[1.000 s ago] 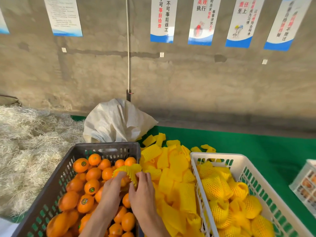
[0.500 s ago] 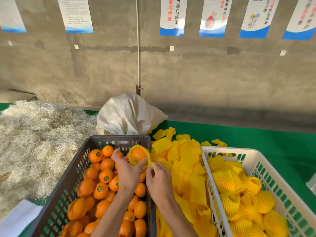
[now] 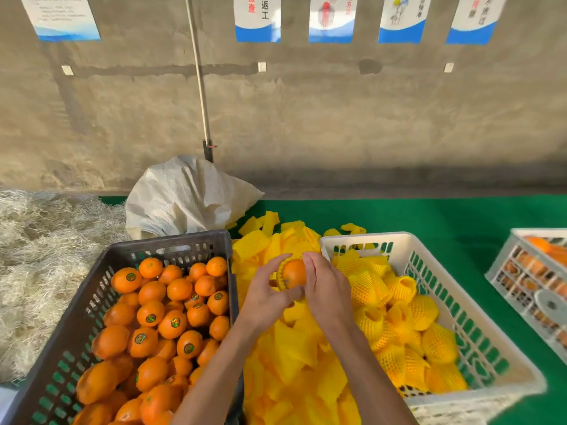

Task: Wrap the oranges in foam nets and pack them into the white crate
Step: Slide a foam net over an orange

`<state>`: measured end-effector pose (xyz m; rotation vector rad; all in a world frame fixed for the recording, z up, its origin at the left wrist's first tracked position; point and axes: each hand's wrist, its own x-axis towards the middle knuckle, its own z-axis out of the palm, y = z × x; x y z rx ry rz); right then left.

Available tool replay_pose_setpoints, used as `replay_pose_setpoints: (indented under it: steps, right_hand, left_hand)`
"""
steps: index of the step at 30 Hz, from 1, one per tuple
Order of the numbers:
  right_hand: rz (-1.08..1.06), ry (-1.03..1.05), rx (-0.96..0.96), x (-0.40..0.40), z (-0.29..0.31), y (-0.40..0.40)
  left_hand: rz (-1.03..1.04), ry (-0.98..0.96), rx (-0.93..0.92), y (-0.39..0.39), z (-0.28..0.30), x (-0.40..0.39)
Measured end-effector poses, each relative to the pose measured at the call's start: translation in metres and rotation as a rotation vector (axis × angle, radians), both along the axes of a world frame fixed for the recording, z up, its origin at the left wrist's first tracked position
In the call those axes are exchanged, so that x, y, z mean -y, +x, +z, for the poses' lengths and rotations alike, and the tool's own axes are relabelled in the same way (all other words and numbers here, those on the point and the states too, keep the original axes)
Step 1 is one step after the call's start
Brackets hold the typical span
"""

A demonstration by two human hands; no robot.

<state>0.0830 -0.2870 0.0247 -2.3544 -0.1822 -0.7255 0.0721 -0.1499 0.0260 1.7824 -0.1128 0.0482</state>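
While both hands meet above the pile of loose foam nets (image 3: 294, 348), the left hand (image 3: 265, 297) and right hand (image 3: 326, 289) curl round one orange (image 3: 294, 273), its yellow net (image 3: 277, 279) partly on. The white crate (image 3: 445, 302) of wrapped oranges sits just right, the dark crate (image 3: 101, 299) left.

Single head-worn wide-angle view, looking forward and down from above the person's forearms. The hands (image 3: 302, 289) lie close, at centre frame. The dark crate (image 3: 92, 302) fills the lower left, the white crate (image 3: 429, 271) the lower right, both cut by the bottom edge. The concrete wall (image 3: 337, 118) spans the upper half, farther off.
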Motion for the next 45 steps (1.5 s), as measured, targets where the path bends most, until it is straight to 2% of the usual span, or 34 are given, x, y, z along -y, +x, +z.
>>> replay_pose_setpoints:
  steps: [2, 5, 8, 12, 17, 22, 24, 27, 31, 34, 37, 39, 41, 43, 45]
  right_hand:
    - [-0.086, -0.031, 0.04, 0.02, -0.001, -0.008]
    - [-0.194, 0.043, 0.048, 0.054, -0.004, -0.017]
    - [-0.216, 0.109, -0.006, 0.088, -0.009, -0.021]
    - [-0.248, 0.075, 0.025, 0.122, -0.018, -0.028]
    - [-0.352, -0.009, 0.149, 0.165, -0.041, -0.031]
    - [-0.429, 0.009, 0.064, 0.187, -0.069, -0.031]
    - [-0.442, 0.046, -0.023, 0.192, -0.072, -0.03]
    - [-0.387, 0.058, -0.133, 0.197, -0.073, -0.026]
    - [-0.248, 0.093, -0.14, 0.175, -0.067, -0.018]
    - [-0.083, 0.133, -0.161, 0.14, -0.062, -0.006]
    - [0.138, 0.114, -0.331, 0.098, -0.071, 0.006]
    - [0.27, 0.021, -0.546, 0.068, -0.088, 0.008]
    - [0.339, -0.172, -0.713, 0.044, -0.11, 0.005]
    - [0.347, -0.36, -0.735, 0.028, -0.132, 0.002]
    - [0.338, -0.448, -0.705, 0.018, -0.148, -0.001]
  left_hand:
    - [-0.036, -0.107, -0.045, -0.002, -0.003, 0.029]
    - [-0.11, -0.169, -0.037, -0.003, -0.014, 0.069]
    - [-0.146, -0.353, -0.184, -0.002, -0.021, 0.106]
    - [-0.037, -0.249, -0.232, 0.013, -0.031, 0.157]
    - [-0.045, -0.169, -0.336, 0.027, -0.042, 0.207]
    - [-0.048, 0.063, -0.191, 0.029, -0.055, 0.237]
    - [-0.062, 0.083, -0.162, 0.029, -0.06, 0.24]
    - [-0.045, 0.085, -0.127, 0.029, -0.062, 0.234]
    - [0.039, 0.046, -0.068, 0.032, -0.051, 0.204]
    - [0.107, 0.047, -0.025, 0.032, -0.042, 0.163]
    - [0.189, 0.067, -0.023, 0.025, -0.042, 0.11]
    - [0.251, 0.07, -0.073, 0.019, -0.047, 0.073]
    - [0.307, 0.052, -0.114, 0.014, -0.053, 0.04]
    - [0.353, 0.039, -0.128, 0.009, -0.058, 0.016]
    - [0.375, 0.028, -0.144, 0.005, -0.063, 0.001]
